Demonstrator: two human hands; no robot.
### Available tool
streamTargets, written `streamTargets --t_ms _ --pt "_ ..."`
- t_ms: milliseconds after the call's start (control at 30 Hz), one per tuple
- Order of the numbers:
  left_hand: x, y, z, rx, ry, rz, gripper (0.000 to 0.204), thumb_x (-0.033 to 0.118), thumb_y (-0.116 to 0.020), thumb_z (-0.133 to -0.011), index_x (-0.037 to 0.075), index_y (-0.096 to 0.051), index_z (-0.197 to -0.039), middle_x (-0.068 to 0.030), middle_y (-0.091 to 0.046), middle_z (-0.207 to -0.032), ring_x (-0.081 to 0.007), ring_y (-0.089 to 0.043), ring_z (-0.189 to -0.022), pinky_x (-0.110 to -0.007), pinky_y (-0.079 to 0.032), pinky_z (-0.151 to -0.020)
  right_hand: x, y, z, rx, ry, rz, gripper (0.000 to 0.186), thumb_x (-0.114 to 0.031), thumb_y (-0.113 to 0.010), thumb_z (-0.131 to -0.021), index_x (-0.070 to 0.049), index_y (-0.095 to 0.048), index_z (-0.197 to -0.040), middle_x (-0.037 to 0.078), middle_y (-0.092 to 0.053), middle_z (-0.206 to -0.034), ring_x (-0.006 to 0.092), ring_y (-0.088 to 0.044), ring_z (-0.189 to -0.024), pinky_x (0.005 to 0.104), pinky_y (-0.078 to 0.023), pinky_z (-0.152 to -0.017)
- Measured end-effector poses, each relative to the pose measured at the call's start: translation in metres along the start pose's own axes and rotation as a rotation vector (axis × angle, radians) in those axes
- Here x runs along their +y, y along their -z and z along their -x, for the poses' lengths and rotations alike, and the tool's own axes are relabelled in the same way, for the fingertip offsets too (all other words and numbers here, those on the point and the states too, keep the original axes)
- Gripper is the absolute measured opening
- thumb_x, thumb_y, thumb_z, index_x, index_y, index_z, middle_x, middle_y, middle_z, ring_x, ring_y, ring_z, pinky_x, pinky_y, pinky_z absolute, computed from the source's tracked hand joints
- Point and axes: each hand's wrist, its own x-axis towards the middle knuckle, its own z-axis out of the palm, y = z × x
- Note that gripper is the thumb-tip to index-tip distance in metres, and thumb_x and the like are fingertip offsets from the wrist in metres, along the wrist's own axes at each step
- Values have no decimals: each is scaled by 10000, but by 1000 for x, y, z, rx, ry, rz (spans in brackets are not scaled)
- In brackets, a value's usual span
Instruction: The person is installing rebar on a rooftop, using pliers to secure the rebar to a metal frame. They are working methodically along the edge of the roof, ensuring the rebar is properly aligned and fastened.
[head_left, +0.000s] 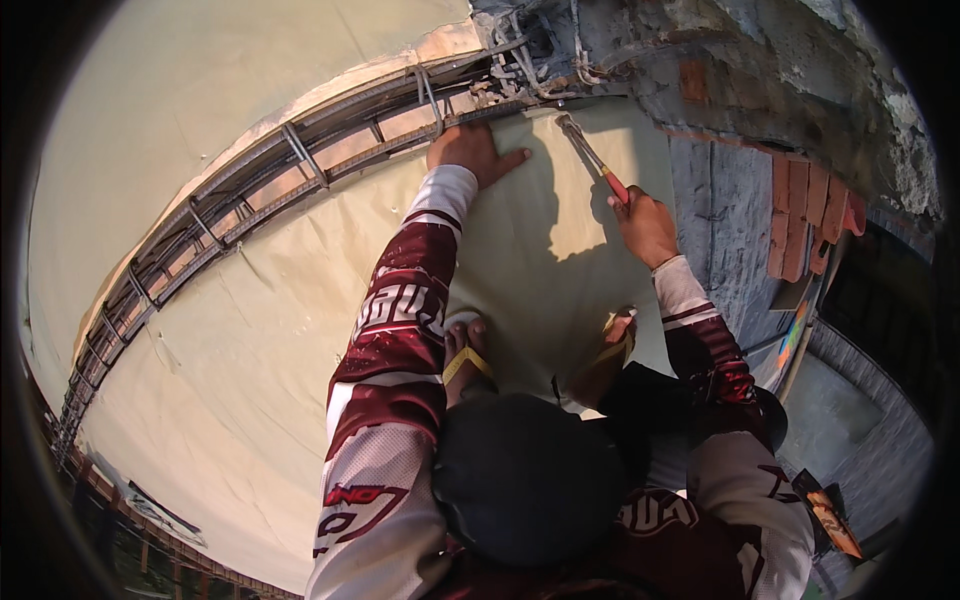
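My left hand (465, 155) lies at the lower edge of a long rebar cage (305, 155), fingertips by the bars, thumb spread over a pale, wrinkled sheet (250, 380). My right hand (648, 228) grips the red handle of a hammer (608, 172), whose metal head rests over the sheet's upper edge, right of the left hand, near the tangled bar ends (530, 60). Sunlight and shadow fall across the sheet beneath the hammer. My sandalled feet (465, 355) are on the sheet between my forearms.
Rough concrete (760, 80) runs along the upper right, with a grey block surface (720, 220) and red bricks (800, 215) below it. A dark opening (880, 310) and a lower grey ledge (840, 400) are at the right. Another pale surface (170, 90) lies beyond the cage.
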Motion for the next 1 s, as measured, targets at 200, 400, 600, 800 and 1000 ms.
streamTargets --t_ms 200,400,600,800,1000 --pt "-1 -2 -1 15 -30 104 960 797 -592 -820 -39 -622 -1293 -263 -695 -1199 -353 -689 -1134 -436 -556 -943 6 -14 6 -306 -239 -957 414 -405 -626 -1022 -41 -623 -1219 39 -620 -770 164 -626 -599 360 -552 -579" --pt "0 2 2 65 0 63 931 806 -602 -805 -36 -663 -1198 -234 -739 -1023 -377 -726 -985 -473 -560 -854 -19 -1 2 -576 -315 -1429 380 -415 -610 -1036 -57 -612 -1163 -30 -547 -747 82 -514 -544 271 -459 -487" --pt "3 8 5 8 9 -5 963 800 -589 -821 -33 -603 -1306 -213 -739 -1052 -351 -725 -986 -452 -575 -859 -25 5 -2 -556 -324 -1366 355 -405 -609 -1039 -61 -613 -1128 -40 -553 -737 68 -504 -514 240 -422 -439" --pt "3 7 7 76 -36 -27 956 806 -581 -824 -24 -604 -1298 -200 -747 -1007 -348 -733 -948 -453 -590 -815 -22 3 -15 -580 -309 -1410 341 -400 -610 -1041 -67 -604 -1116 -46 -548 -722 56 -492 -501 226 -412 -415" --pt "1 1 2 56 -17 -23 961 819 -565 -820 -33 -624 -1259 -243 -735 -1037 -380 -725 -991 -472 -573 -862 -21 -4 -16 -575 -304 -1391 340 -390 -601 -1045 -60 -582 -1121 -31 -526 -725 62 -489 -514 218 -398 -415"
